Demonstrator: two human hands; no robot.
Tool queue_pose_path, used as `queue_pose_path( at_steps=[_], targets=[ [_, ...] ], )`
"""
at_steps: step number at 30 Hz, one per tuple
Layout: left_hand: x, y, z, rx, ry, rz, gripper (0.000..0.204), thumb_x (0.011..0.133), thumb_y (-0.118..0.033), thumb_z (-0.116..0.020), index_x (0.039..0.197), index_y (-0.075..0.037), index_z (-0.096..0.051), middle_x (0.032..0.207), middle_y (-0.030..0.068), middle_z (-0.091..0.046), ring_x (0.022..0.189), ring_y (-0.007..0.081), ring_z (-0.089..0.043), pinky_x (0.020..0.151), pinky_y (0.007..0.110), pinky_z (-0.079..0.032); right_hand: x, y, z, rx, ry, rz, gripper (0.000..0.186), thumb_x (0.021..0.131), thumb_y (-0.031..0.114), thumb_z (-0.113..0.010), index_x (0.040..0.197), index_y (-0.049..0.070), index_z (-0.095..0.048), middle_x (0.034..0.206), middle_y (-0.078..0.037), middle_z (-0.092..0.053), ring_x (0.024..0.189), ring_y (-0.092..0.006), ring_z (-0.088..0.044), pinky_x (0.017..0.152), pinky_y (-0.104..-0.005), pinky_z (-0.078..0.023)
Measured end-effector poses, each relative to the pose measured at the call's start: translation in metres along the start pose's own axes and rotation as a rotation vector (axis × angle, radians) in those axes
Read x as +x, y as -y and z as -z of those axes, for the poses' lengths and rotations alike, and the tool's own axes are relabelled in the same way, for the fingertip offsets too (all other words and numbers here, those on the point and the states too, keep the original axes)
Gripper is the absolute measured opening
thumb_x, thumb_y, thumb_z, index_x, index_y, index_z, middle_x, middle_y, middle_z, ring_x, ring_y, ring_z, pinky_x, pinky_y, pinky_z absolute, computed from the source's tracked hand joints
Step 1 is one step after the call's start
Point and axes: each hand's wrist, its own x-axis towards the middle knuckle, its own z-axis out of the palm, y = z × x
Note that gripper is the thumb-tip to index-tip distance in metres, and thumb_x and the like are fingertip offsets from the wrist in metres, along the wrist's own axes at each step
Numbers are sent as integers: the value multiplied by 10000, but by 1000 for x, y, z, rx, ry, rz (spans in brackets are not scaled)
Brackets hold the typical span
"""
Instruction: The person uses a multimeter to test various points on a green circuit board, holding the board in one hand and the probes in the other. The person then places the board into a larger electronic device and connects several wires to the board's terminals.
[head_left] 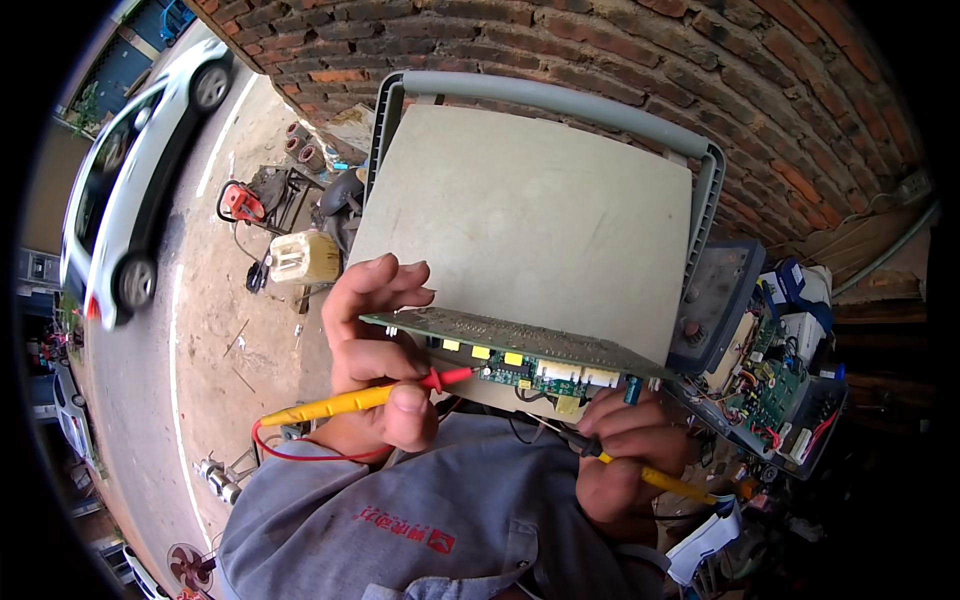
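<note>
A green circuit board (520,340) stands nearly on edge in front of me, its component side with yellow and white connectors facing my body. My left hand (372,362) pinches a yellow test probe (335,404) with a red tip guard, its end at the board's components. The other fingers of that hand rise behind the board's left end. Closed round a second yellow test probe (675,485) with a black guard is my right hand (640,435), beneath the board's right end. This probe's bare metal needle points up-left toward the board; whether it touches cannot be made out.
A pale plastic table (530,200) with a grey frame lies beyond the board, against a brick wall (640,50). At right sits an opened case (720,300) with more circuit boards (765,370). On the left ground stand a cream jerrycan (303,258) and a red machine (242,203); a white car (140,190) is on the road.
</note>
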Motion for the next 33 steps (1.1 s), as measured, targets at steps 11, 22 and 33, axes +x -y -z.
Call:
queue_pose_path(
  at_steps=[11, 22, 33],
  targets=[
    [0, 3, -2, -53, -17, -43, 372, 916, -425, -575, 794, -89, -474, 1363, 223, -389, 964, 311, -534, 771, 426, -459, -3, -2, -3, -3, -27, -16, 219, 908, 207, -620, 963, 24, -513, 790, -124, -587, 679, -243, -606, 661, -402, -516],
    [2, 5, 0, -4, 33, -88, 351, 924, -401, -563, 786, -90, -477, 1331, 211, -408, 953, 297, -541, 776, 410, -467, -3, -2, -3, -47, -12, 11, 210, 910, 197, -613, 975, 26, -510, 788, -125, -598, 675, -242, -613, 663, -395, -518],
    [2, 8, 3, 31, 61, -113, 349, 936, -398, -544, 797, -83, -484, 1310, 222, -431, 981, 297, -554, 803, 406, -470, -1, -4, -1, -47, 17, 24, 203, 902, 176, -621, 986, 22, -519, 785, -126, -608, 650, -250, -614, 631, -380, -517]
  ],
)
